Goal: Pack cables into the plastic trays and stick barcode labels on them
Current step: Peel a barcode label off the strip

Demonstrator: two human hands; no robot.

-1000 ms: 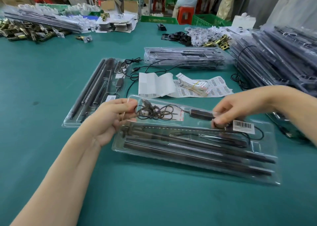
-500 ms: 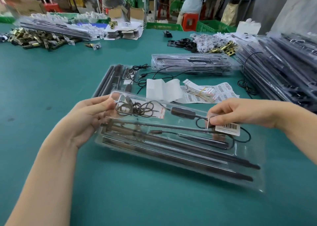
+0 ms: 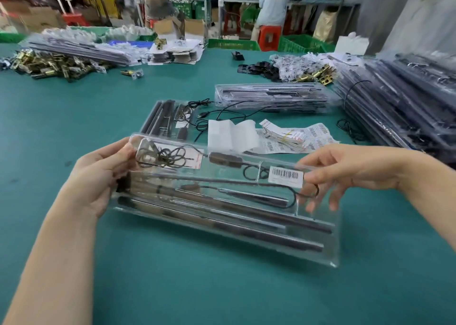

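- The clear tray (image 3: 332,255) is held up between both hands over the green table (image 3: 172,287). Its long axis runs left to right and its far long edge is tipped upward. I cannot tell whether its near edge touches the table.
- The left hand (image 3: 98,176) grips the tray's left end, thumb on top beside the compartment with the coiled cable (image 3: 162,155) and fingers curled beneath.
- The right hand (image 3: 345,171) grips the tray's right end along the far edge. The thumb is on top and the other fingers show through the plastic from underneath.
- The barcode label (image 3: 285,174) is on the tray's upper face near its right end, its long side parallel to the tray. It lies just left of the right thumb, touching or nearly touching it.
- The right hand is therefore much nearer the label. Any pressing-down looks like a short thumb slide leftward along the tray, with the left hand bracing the other end.
- Dark rods (image 3: 222,226) fill the tray's near channels, parallel to its length.
- Beyond the tray's far edge lie the label sheets (image 3: 296,137), a second tray (image 3: 167,119) and a loose cable (image 3: 222,112).
- Further beyond is a stack of packed trays (image 3: 271,97).
- To the tray's right stands a big pile of trays (image 3: 407,107), so room is tight there.
- Bare table lies on the tray's near and left sides.
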